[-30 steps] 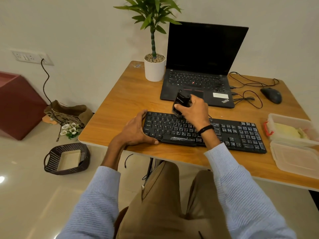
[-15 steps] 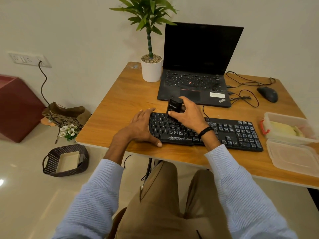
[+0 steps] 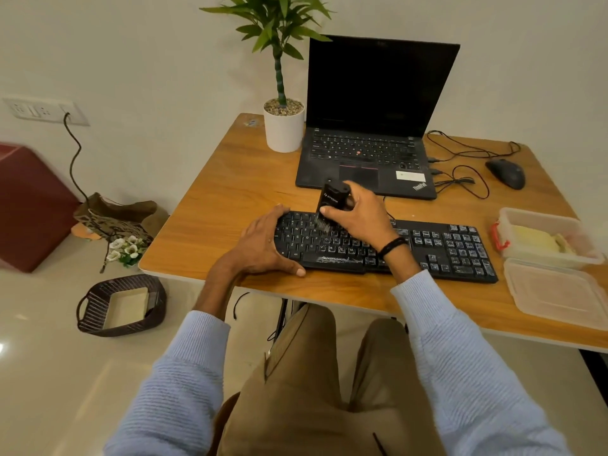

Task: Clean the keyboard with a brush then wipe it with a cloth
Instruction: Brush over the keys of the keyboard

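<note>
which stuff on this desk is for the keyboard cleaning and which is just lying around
For the job: black plastic keyboard, small black brush gripped by the right hand, left hand holding the keyboard's end.
Lying about: open black laptop, black computer mouse, green plant in white pot.

The counter (image 3: 214, 192) is wood-grain, smooth with a soft sheen. The keyboard (image 3: 460, 248) is matt black plastic, its keys smeared with whitish dust. The brush (image 3: 332, 197) has a smooth, faintly glossy black plastic body and dark bristles. The laptop (image 3: 362, 149) and mouse (image 3: 506, 172) are matt black. The box (image 3: 543, 222) and lid (image 3: 556, 294) are cloudy plastic. The sleeves (image 3: 460, 340) are ribbed pale-blue knit, the floor (image 3: 49, 357) glossy tile, the basket (image 3: 98, 311) dark weave
</note>
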Available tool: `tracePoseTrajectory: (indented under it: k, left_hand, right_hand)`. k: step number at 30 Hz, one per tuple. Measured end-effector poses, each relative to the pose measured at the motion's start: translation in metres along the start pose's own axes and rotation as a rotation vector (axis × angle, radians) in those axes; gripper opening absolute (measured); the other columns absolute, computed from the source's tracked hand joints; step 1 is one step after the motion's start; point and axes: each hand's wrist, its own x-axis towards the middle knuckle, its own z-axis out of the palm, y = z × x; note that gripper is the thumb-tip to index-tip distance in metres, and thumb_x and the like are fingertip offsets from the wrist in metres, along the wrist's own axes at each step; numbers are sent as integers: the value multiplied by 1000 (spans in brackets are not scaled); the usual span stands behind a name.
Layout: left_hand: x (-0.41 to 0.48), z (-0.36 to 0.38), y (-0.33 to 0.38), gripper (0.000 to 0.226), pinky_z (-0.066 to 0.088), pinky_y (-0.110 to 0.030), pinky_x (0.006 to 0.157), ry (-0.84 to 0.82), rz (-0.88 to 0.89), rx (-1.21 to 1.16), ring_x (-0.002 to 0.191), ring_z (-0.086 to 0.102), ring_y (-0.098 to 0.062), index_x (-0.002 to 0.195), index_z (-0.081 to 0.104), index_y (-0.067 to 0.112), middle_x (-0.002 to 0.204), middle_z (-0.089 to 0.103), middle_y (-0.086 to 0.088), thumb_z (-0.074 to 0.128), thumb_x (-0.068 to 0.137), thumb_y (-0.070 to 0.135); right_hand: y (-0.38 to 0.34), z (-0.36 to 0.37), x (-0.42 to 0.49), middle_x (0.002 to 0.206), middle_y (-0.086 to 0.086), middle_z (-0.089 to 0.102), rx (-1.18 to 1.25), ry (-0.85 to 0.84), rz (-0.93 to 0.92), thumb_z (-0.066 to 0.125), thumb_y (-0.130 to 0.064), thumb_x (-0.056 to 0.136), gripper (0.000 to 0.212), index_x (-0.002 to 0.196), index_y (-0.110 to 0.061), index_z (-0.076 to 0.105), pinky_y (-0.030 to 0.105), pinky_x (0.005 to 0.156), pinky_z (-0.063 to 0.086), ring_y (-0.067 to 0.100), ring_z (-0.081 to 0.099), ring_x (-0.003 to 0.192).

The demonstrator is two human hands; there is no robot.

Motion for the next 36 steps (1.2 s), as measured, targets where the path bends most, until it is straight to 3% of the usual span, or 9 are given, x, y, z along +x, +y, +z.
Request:
tracePoseTrajectory:
  k: [6, 9, 14, 18, 22, 26, 30, 34, 36]
  left_hand:
    - [1, 3, -6, 138, 12, -58, 124, 21, 17, -21, 154, 14, -22, 159, 12, 39, 171, 6, 6, 93, 50, 64]
    - [2, 4, -8, 135, 12, -57, 124, 29, 20, -42, 155, 13, -22, 158, 14, 42, 171, 4, 7, 93, 50, 64]
    - [1, 4, -6, 134, 10, -55, 125, 51, 13, -34, 155, 12, -21, 159, 15, 40, 171, 3, 5, 92, 52, 64]
    - [0, 6, -7, 135, 10, -55, 125, 56, 1, -37, 155, 12, -20, 159, 16, 40, 171, 4, 3, 91, 50, 67]
    - [1, 6, -8, 137, 11, -55, 125, 54, -2, -39, 155, 12, -22, 159, 16, 39, 171, 4, 1, 89, 48, 72]
    - [1, 6, -9, 141, 14, -57, 125, 47, -2, -42, 155, 13, -23, 159, 17, 39, 171, 5, 1, 81, 41, 81]
    - [1, 6, -10, 141, 14, -56, 125, 48, 1, -42, 155, 14, -22, 159, 18, 38, 171, 6, 1, 80, 40, 82]
    - [2, 6, -9, 142, 15, -56, 125, 37, -3, -41, 155, 14, -23, 159, 18, 37, 171, 6, 1, 79, 40, 83]
    - [1, 6, -10, 141, 15, -56, 125, 40, 0, -39, 155, 13, -23, 159, 18, 38, 171, 6, 1, 79, 40, 83]
  right_hand:
    - [-3, 1, -7, 124, -1, 65, -25, -135, -22, 79, -36, 78, 54, 127, -23, 58, 10, 77, 42, 4, 56, 107]
    - [-1, 2, -9, 119, -2, 67, -20, -11, -13, 77, -37, 79, 53, 126, -22, 58, 19, 83, 49, 8, 60, 104]
    - [-6, 3, -17, 118, -7, 66, -70, -132, -59, 79, -39, 78, 54, 126, -24, 60, 6, 74, 42, 2, 57, 101]
    - [-4, 3, -21, 112, -7, 67, -65, 44, -51, 78, -38, 79, 51, 125, -23, 60, 11, 75, 45, 6, 60, 98]
    - [-6, 5, -34, 111, -12, 66, -47, -130, -76, 80, -38, 78, 51, 124, -26, 62, 11, 80, 49, 0, 58, 98]
    - [-2, 0, -39, 103, -15, 60, -39, 15, -40, 78, -35, 80, 48, 123, -22, 61, 0, 64, 40, -3, 56, 91]
    - [-7, 0, -48, 108, -16, 66, -5, -175, -67, 80, -38, 76, 51, 123, -27, 62, 13, 82, 49, -2, 60, 99]
    - [-4, 2, -53, 103, -18, 62, 3, -62, -59, 79, -35, 79, 48, 122, -25, 60, 4, 72, 44, -8, 57, 91]
    - [-7, 4, -56, 109, -16, 65, -3, -156, -71, 79, -39, 78, 52, 125, -26, 59, 8, 77, 46, -7, 58, 95]
